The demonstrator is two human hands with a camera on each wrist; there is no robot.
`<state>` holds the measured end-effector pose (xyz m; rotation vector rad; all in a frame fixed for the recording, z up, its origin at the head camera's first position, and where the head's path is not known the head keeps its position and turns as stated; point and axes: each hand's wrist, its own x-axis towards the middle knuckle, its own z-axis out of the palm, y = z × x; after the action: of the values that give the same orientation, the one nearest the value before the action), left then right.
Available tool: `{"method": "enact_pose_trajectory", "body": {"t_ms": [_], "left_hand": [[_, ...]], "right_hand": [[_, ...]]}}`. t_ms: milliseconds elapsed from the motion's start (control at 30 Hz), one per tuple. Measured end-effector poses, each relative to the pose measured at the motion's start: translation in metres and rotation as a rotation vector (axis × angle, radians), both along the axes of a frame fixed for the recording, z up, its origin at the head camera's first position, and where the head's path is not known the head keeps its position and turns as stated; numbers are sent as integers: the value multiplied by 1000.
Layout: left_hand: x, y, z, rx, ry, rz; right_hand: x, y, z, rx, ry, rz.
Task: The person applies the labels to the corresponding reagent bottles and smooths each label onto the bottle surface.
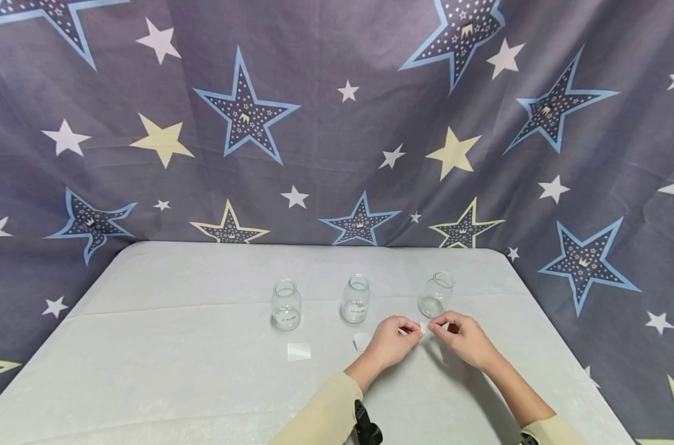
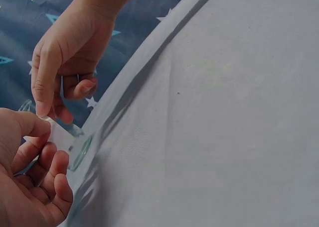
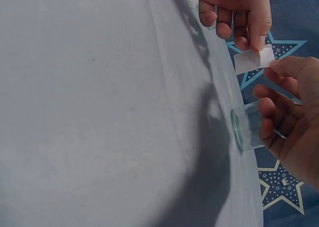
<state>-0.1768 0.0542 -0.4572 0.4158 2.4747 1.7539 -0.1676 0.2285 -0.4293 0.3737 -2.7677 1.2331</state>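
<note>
Between my two hands is a small white paper label (image 3: 246,62), creased near one end. My left hand (image 1: 389,341) pinches one edge of it between thumb and forefinger. The fingertips of my right hand (image 1: 466,340) pinch it at a corner. The label is held above the table, just in front of a glass jar (image 1: 428,304) with no lid. In the right wrist view, that jar shows partly behind my right fingers (image 3: 279,105). The left wrist view has the label (image 2: 61,136) half covered by my left fingers.
Two more open glass jars, the left one (image 1: 285,309) and the middle one (image 1: 356,300), stand in a row, each with a printed label low on its front. A white paper piece (image 1: 298,351) and another (image 1: 362,341) lie before them on the cloth-covered table (image 1: 164,371). A starry curtain (image 1: 315,123) hangs behind.
</note>
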Motion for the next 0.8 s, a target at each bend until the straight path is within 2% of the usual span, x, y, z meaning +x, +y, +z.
{"method": "enact_pose_trajectory", "body": {"t_ms": [133,233,533,800], "left_hand": [[0,-1,0,5,-6,4],[0,-1,0,-2,-14,8],[0,0,-2,-23,-22,35],[0,1,-3,-45,-16,63]], "right_hand": [[9,-8,18,-5,-3,-2],[12,-10,23,-12,-7,-1],[-2,9,-5,-31,-9,-25],[-3,14,-6,-37,18,-24]]}}
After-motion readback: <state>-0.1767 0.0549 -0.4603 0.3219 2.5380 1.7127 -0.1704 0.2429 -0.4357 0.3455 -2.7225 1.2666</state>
